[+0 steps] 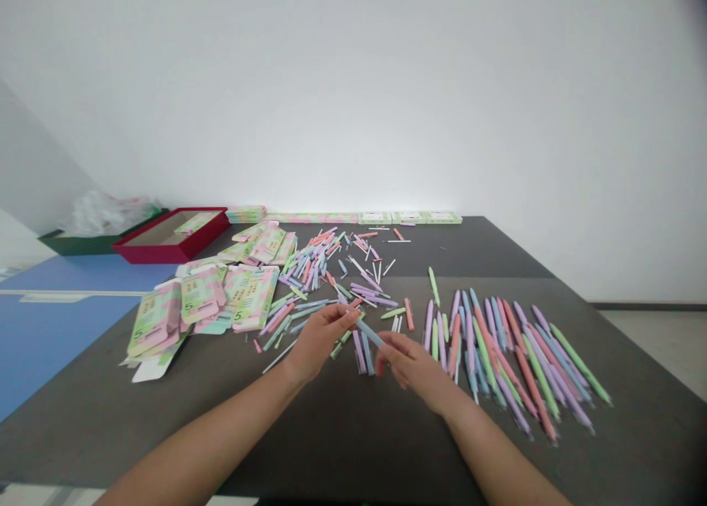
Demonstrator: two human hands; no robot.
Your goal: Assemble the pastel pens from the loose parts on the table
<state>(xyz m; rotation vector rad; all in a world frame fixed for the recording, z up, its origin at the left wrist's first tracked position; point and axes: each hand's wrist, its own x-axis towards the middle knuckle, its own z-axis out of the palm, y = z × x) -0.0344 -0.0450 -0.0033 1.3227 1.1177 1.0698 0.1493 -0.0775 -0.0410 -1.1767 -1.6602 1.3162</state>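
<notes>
A pastel blue pen barrel (369,331) runs between my left hand (317,342) and my right hand (412,366), and the fingers of both hands pinch it. To the right of my right hand lies a fanned group of whole pastel pens (497,359) in purple, blue, coral and green. Loose pen parts (320,263) and thin white refills are scattered in a heap ahead of my left hand. Further left, printed pastel cardboard boxes (202,294) lie in an overlapping pile.
The dark grey table (353,447) holds everything. A row of flat boxes (409,217) lines its far edge. At back left stand a red box (171,235), a green box (60,244) and a clear plastic bag (104,215). A blue surface (55,329) adjoins the table's left side.
</notes>
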